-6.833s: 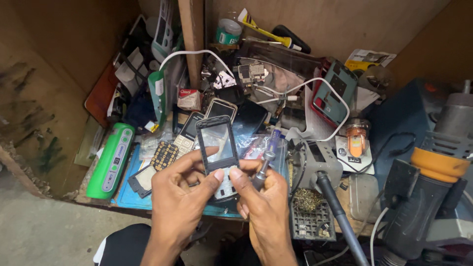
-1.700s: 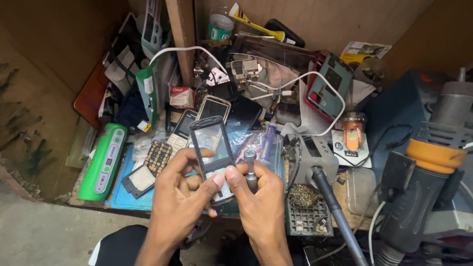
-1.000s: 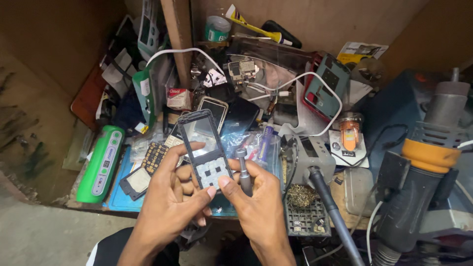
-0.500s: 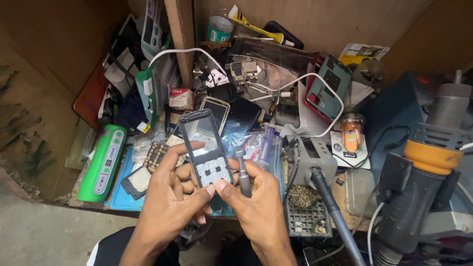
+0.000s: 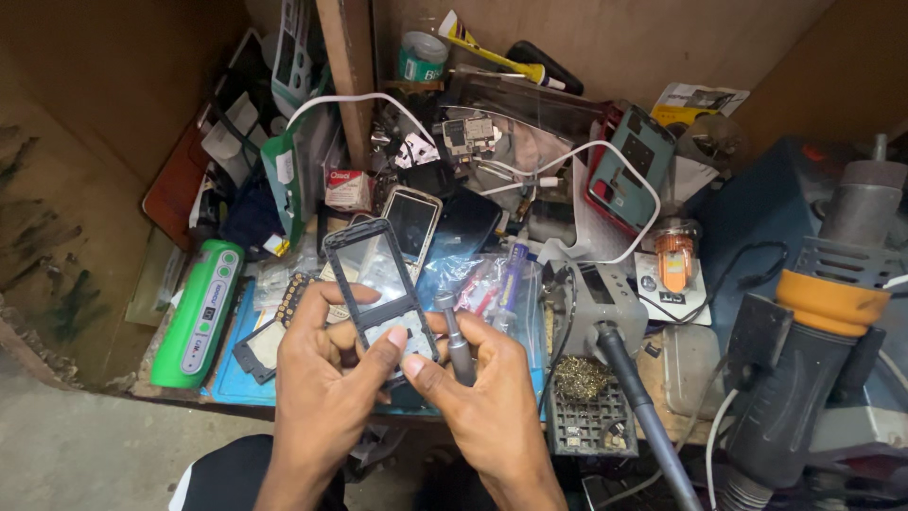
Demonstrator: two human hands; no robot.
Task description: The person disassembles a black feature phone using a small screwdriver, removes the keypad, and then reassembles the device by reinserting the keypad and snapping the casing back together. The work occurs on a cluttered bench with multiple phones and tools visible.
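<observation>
Both hands were over the near edge of a cluttered wooden workbench (image 5: 113,378), close together. Left hand (image 5: 326,397) gripped a dark grey keypad phone front frame with an empty screen window (image 5: 378,284): fingers curled behind its left side, thumb pressed on the key area near the lower end. Frame was held tilted, top end pointing up and left, raised above the bench clutter. Right hand (image 5: 492,407) was closed round a slim grey metal-handled screwdriver (image 5: 457,336), thumb tip touching the frame's lower right corner, just beside the left thumb. Screwdriver handle stood up between the fingers; its tip was hidden, so contact with the frame could not be told.

Just behind the frame lay a silver-edged candybar phone with a dark screen (image 5: 411,222) and a clear plastic bag of small parts (image 5: 492,284). Left of the hands, a bright green oblong device (image 5: 200,312) lay along the bench's front edge on a blue mat (image 5: 232,369). Right of the hands: a black soldering iron handle (image 5: 643,407), a brass wool tip cleaner (image 5: 579,378), then a large grey and orange hot-air gun (image 5: 813,350) crowding the right side. A white cable (image 5: 586,161) looped over the back clutter. Open room only toward the person, below the bench edge; bare floor at lower left.
</observation>
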